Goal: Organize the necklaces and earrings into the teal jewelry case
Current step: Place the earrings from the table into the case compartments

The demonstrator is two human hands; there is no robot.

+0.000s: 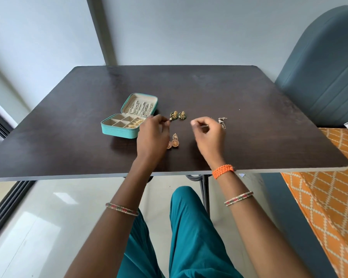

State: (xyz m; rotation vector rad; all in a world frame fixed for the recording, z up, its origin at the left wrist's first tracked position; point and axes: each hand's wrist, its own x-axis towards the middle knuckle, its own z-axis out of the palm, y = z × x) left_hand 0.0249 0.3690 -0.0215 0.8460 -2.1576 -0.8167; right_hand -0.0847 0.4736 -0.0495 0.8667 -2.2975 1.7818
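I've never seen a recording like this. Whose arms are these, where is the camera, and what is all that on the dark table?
There is no machine here: a person wears a camera on the head, looking down at their own arms. On the dark table lies an open teal jewelry case, chains in its lid, small gold pieces in its tray. Beside it lie green-and-gold earrings, round gold earrings and a silver piece. The left hand and right hand have curled fingers, seemingly pinching something tiny; what it is cannot be made out.

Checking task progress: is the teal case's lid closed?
No, the teal case lies open on the table, chains showing in its lid and divided compartments below.
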